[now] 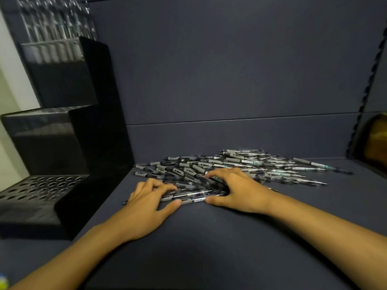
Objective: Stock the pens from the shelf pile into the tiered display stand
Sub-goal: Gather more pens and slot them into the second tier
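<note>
Curling over the near edge of the pen pile (236,166) on the shelf (209,237), both hands' fingers gather a bundle of pens (194,194): left hand (146,206), right hand (236,191). Blur obscures the tiered display stand's (62,143) top row.

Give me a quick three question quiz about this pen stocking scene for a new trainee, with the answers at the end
1. True or false: the top tier of the display stand already holds pens.
2. Which hand is nearer the stand: A) left hand or B) right hand?
3. Fill in: the lowest tier has rows of empty round ____.

Key:
1. True. Clear-bodied pens stand upright in the top tier, though blurred.
2. A. Both hands gather pens at the near edge of the pen pile, fingers curled over them; the left is closer to the stand.
3. Holes.
</note>
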